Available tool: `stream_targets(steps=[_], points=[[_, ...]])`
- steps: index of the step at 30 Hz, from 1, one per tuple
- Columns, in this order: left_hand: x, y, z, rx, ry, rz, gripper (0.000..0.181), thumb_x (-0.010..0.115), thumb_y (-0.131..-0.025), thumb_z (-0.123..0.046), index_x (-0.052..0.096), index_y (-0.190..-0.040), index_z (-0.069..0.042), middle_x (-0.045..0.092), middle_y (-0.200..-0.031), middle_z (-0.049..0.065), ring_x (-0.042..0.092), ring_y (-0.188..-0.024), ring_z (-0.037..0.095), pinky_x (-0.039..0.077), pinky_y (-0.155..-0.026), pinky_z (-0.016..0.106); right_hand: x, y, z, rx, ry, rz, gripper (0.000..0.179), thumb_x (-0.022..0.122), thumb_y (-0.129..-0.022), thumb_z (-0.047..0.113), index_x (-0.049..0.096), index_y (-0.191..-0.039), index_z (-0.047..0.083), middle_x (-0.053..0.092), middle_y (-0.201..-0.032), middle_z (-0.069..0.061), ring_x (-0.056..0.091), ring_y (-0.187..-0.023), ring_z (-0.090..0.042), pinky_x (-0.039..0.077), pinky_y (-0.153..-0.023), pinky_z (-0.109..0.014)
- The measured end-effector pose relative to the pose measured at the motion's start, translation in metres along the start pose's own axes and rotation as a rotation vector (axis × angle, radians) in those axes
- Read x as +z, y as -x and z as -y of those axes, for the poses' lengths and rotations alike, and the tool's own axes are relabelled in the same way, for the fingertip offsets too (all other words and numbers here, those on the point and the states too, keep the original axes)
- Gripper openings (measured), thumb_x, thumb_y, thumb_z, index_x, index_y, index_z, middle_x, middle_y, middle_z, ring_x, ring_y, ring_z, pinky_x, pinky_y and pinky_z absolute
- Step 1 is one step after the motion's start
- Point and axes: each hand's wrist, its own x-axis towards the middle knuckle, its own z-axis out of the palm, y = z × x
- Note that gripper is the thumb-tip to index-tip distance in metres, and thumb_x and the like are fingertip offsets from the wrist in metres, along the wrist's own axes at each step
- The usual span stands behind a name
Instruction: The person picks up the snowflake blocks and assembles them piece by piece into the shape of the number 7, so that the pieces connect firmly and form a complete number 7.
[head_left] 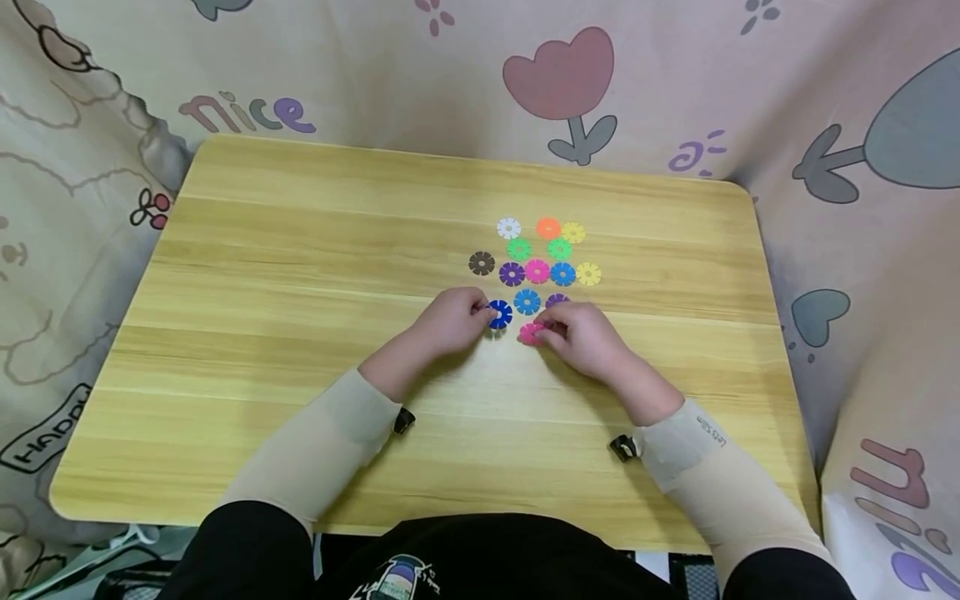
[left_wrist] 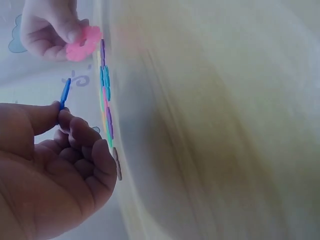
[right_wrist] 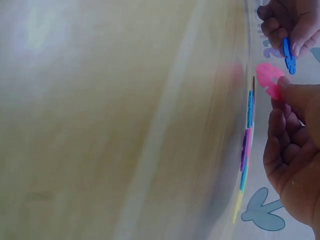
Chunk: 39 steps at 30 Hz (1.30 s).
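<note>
Between thumb and fingertips my left hand [head_left: 456, 319] pinches a dark blue notched plastic disc [head_left: 502, 305]. It appears edge-on in the left wrist view [left_wrist: 65, 93], raised over the table. My right hand [head_left: 585, 337] pinches a pink notched disc [head_left: 528, 335] by its edge, its face showing in the right wrist view [right_wrist: 268, 77]. The two held discs are a short gap apart. Just beyond them lie a light blue disc [head_left: 527, 302] and a purple disc [head_left: 557, 299], the purple one partly covered by my right hand.
Several more notched discs lie flat behind my hands, among them a brown disc [head_left: 482, 263], a white disc [head_left: 508, 227], an orange disc [head_left: 548, 227] and a yellow disc [head_left: 588, 273]. The wooden table [head_left: 262, 292] is backed by a printed curtain [head_left: 420, 92].
</note>
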Motion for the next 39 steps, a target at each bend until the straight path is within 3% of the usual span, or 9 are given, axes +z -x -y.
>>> stream_targets(steps=[8,15,21,39], points=[[0.0014,0.0044,0.0008,-0.002,0.07,0.025,0.032,0.056,-0.111,-0.026,0.065,-0.087,-0.007,0.06,-0.081,0.006,0.052,-0.072,0.022,0.047,-0.072,0.037,0.0006,0.003,-0.0011,-0.051,-0.06,-0.091,0.007,0.081,-0.094,0.008,0.075,-0.097,0.005,0.071,-0.086,-0.003,0.061,-0.074,-0.018,0.054,-0.069,-0.035],[0.0027,0.0073,0.001,-0.023,0.073,0.026,0.037,0.05,-0.113,-0.028,0.065,-0.088,-0.005,0.06,-0.081,0.007,0.053,-0.073,0.022,0.048,-0.074,0.038,0.0011,0.0025,0.0002,-0.103,-0.056,-0.136,0.006,0.079,-0.095,0.006,0.074,-0.097,0.002,0.071,-0.087,-0.005,0.06,-0.073,-0.018,0.053,-0.068,-0.034],[0.0031,0.0074,0.0001,0.009,0.069,0.019,0.037,0.048,-0.114,-0.027,0.061,-0.085,-0.008,0.056,-0.078,0.006,0.052,-0.072,0.023,0.047,-0.073,0.039,0.0018,0.0014,0.0023,-0.142,-0.057,-0.187,0.006,0.079,-0.093,0.002,0.073,-0.094,0.003,0.071,-0.086,-0.007,0.059,-0.072,-0.018,0.052,-0.067,-0.034],[0.0046,0.0051,0.0016,0.057,0.042,0.049,0.034,0.048,-0.114,-0.028,0.059,-0.086,-0.011,0.053,-0.076,0.004,0.051,-0.071,0.022,0.046,-0.072,0.037,0.0049,-0.0013,0.0057,-0.19,-0.045,-0.167,0.005,0.077,-0.095,0.004,0.075,-0.098,0.002,0.072,-0.089,-0.007,0.065,-0.078,-0.02,0.057,-0.072,-0.035]])
